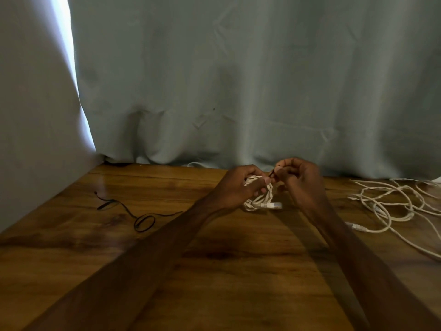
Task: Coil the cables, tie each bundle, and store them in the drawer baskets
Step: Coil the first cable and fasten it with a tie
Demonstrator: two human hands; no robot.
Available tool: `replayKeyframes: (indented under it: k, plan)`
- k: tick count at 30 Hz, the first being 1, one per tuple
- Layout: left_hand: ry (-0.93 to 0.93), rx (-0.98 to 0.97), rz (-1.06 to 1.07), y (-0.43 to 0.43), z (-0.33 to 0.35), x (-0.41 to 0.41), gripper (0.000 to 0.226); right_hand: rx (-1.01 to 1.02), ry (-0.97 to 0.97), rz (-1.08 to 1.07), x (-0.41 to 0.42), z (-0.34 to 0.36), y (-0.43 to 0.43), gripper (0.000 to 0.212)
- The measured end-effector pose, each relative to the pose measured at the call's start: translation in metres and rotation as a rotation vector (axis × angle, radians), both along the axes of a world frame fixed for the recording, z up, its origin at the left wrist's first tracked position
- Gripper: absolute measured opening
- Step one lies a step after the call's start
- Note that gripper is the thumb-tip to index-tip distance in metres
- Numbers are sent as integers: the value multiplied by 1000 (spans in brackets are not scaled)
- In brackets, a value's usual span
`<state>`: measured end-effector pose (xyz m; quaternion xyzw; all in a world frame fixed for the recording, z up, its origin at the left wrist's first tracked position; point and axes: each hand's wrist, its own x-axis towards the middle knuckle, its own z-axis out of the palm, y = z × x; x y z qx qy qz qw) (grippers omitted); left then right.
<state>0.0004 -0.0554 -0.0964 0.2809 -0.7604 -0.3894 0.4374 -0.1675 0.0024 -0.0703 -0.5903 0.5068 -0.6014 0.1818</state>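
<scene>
A grey-green curtain [238, 80] fills the upper frame above a wooden table [214, 271]. Loose white cable [391, 204] sprawls at right centre. The 2 hands meet at centre: the left hand [241, 185] grips a coiled white cable [259, 201], and the right hand [300, 177], fingers curled, pinches a thin dark tie [271, 174] at the coil's top. A black wire [140, 218] lies at left centre.
</scene>
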Motion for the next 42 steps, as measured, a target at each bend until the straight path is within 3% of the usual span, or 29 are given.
replayKeyframes:
  k: [5, 15, 21, 29, 34, 42]
  plan:
    - [57, 30, 32, -10, 3, 6, 20, -193, 291, -101, 11, -2, 3, 11]
    - [-10, -163, 156, -13, 5, 7, 15, -79, 233, 31, 3, 3, -4, 11]
    - [-14, -273, 195, -12, 5, 11, 18, 97, -122, 231, 1, 11, 3, 17]
    - [-63, -432, 176, -8, 8, 13, 14, 201, -358, 343, -9, 14, 11, 23]
    - [-76, -494, 164, -7, 11, 12, 15, 267, -409, 431, -15, 16, 13, 32]
    - [-112, -498, 113, -4, 12, 9, 17, 259, -397, 383, -19, 15, 14, 33]
